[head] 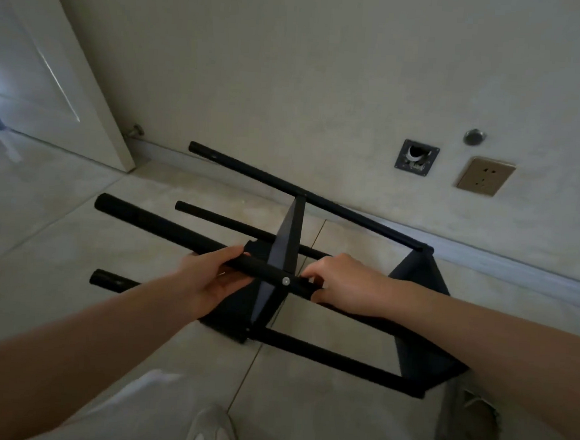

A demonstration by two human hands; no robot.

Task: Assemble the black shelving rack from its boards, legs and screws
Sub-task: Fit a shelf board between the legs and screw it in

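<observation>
The black shelving rack [289,254] lies on its side on the tiled floor [59,210] near the wall, four tubular legs horizontal, two boards edge-on. A silver screw [286,281] fixes the nearest leg. The left hand [216,276] and right hand [342,282] grip that leg on either side of the screw.

Black rack [279,253]: matte black tubular legs [164,224], black boards [421,280] whose faces catch a grey sheen, one silver screw head [285,281]. Floor [59,203]: pale beige tiles with thin dark joints. Wall [292,65]: plain off-white. Door [35,64]: white. Wall socket [485,177]: gold-tan plate. Trousers [124,411]: light grey. Shoe [212,432]: white.
</observation>
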